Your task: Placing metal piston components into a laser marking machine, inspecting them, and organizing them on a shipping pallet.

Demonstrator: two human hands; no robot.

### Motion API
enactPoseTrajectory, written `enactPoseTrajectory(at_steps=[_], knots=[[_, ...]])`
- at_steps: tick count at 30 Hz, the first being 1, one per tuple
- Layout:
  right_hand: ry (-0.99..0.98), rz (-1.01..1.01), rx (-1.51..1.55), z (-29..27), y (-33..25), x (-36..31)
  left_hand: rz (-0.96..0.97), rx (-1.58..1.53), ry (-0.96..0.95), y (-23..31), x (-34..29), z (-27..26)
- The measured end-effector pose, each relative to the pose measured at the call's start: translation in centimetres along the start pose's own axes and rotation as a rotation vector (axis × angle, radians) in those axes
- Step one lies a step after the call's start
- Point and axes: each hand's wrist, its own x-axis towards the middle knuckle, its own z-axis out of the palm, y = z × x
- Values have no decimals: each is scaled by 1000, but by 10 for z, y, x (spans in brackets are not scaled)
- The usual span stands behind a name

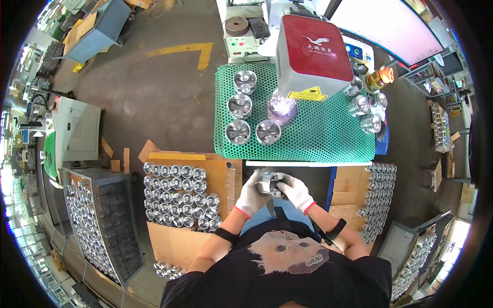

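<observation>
Close to my body, just off the near edge of the green mat [328,146], I hold a silvery metal piston [268,184] between both hands. My left hand [249,196], in a white glove, is closed around its left side. My right hand [297,193], gloved too, grips it from the right, its fingers reaching the open end. On the left of the mat stand several more pistons [238,132]. Another piston [282,107] glows brightly beneath the grey machine head with a red top [321,49]. A few pistons [359,106] are grouped at the mat's right edge.
Rows of pistons [177,197] lie on cardboard at my left, with more rows [379,197] at my right. A dark metal cart [115,220] full of pistons stands farther left. Beyond the mat are a large monitor [390,25] and an orange-capped bottle [377,79].
</observation>
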Motion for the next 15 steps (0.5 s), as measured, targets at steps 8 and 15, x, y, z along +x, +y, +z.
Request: enactPoseTrajectory(at_steps=[8,15], knots=[[293,-483,-1298,-11,-46,6,-14,185,91,24,33,-4],[284,-753,-1447,-14,-98,61,36,81,80,30,69,12]])
